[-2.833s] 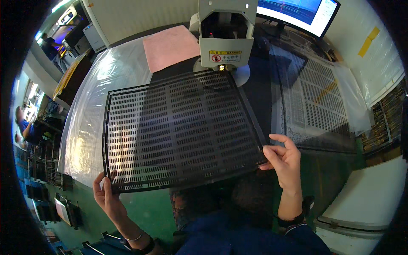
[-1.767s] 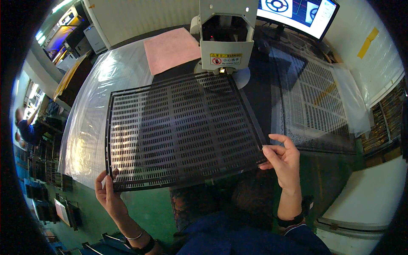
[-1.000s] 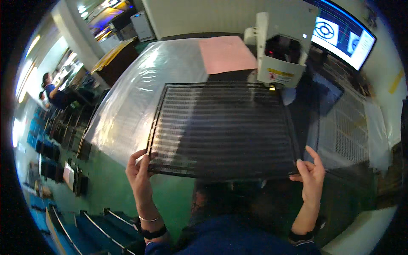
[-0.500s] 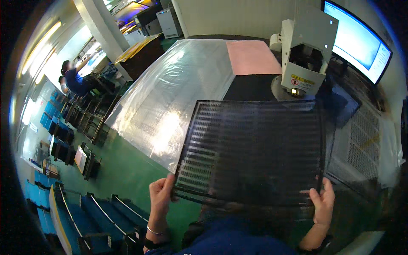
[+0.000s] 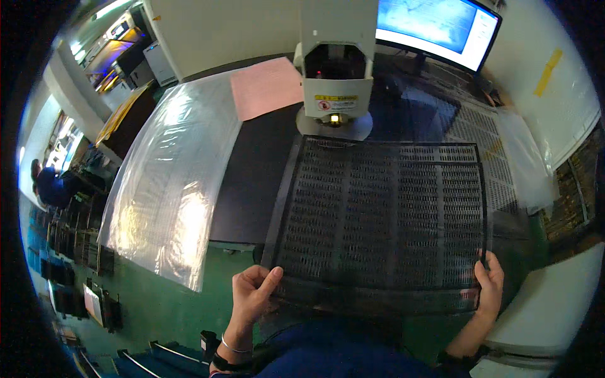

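Observation:
A large, dark see-through film sheet (image 5: 378,217) with rows of fine pattern and a black border spans the space before me, over the near part of the black table. My left hand (image 5: 253,295) pinches its near left corner, thumb on top. On the near right edge, my right hand (image 5: 490,286) grips the sheet between thumb and fingers; some fingers are hidden beneath it. Its far edge reaches the round base of a white desktop machine (image 5: 338,91) with a small lit lamp. Whether the sheet touches the table, I cannot tell.
Clear plastic sheeting (image 5: 167,176) overhangs the left part of the black table (image 5: 242,189). Pink paper (image 5: 268,88) lies beside the machine. A lit monitor (image 5: 435,28) stands behind, with another patterned sheet (image 5: 482,135) below it. A person (image 5: 53,183) sits far left; blue racks stand lower left.
My view has swung right, so the machine and monitor appear further left. The film sheet, still in both hands, now reaches the machine's base, and its pattern shows more clearly.

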`<control>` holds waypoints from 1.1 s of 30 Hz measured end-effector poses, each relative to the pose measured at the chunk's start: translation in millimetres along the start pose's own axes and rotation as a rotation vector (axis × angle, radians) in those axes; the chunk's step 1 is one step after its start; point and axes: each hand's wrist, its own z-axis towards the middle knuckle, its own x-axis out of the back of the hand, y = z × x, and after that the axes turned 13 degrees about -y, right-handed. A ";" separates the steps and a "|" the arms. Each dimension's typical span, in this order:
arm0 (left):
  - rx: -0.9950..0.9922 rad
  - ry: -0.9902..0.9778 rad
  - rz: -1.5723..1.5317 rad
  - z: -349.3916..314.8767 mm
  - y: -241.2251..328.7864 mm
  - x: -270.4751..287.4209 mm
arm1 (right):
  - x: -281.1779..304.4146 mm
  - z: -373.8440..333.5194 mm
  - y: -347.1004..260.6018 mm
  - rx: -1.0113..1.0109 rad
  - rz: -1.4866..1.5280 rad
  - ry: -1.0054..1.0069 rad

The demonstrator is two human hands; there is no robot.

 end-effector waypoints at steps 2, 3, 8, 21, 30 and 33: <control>-0.109 0.074 0.080 5.0 2.4 -4.7 | -1.8 0.8 -5.3 -0.002 0.038 0.017; -0.104 0.068 0.079 6.4 -0.2 -4.2 | 0.7 0.5 -5.6 -0.007 0.036 0.023; -0.492 0.287 0.576 4.1 4.6 0.2 | 1.3 3.6 -7.4 -0.018 0.024 0.090; -0.710 -0.119 1.004 19.9 13.6 -21.6 | 5.0 18.5 2.7 -0.046 -0.004 0.123; -0.723 -0.110 1.000 28.2 14.3 -21.8 | 0.3 22.5 -2.2 -0.068 0.032 0.100; -0.718 -0.103 0.999 28.2 15.2 -22.1 | -0.1 24.2 -0.7 -0.042 0.057 0.082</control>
